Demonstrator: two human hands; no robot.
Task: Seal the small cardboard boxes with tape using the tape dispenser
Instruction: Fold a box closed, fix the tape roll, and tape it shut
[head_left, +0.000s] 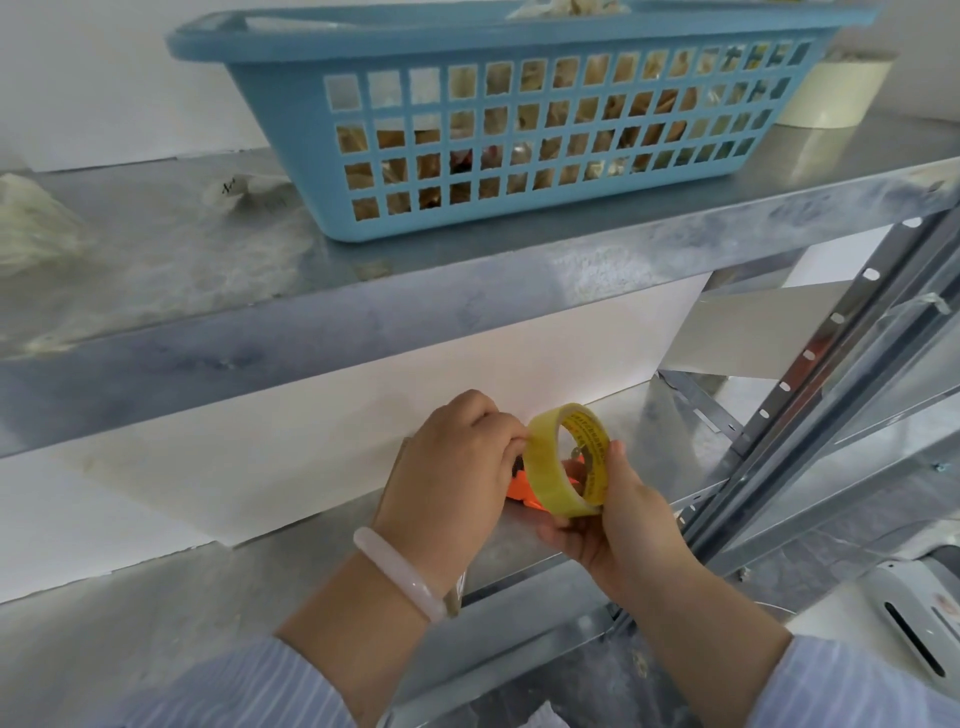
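Presently, both hands are engaged at the front of a metal shelf (649, 431). The right hand (623, 525) grips a roll (540, 467) of clear yellowish tape, thumb on the near rim and fingers curled beneath, holding it upright on edge with its printed core facing right. The left hand (452, 478) is closed, its fingertips pinching at the roll's outer face on the left side. An orange dispenser (517, 489) sits directly under the roll and between the two hands, partly hidden; whether either hand holds it cannot be told. A pale bracelet (400, 571) circles the left wrist, and both forearms wear striped sleeves (249, 691). A white board (311, 441) stands just behind the hands. Above the hands runs an upper shelf (363, 312) carrying a blue basket (291, 104) of bagged items, with a cream tape ring (826, 93) just beyond the basket's right end. Right of the right hand are perforated uprights (810, 358); below these sits a white casing (909, 623).
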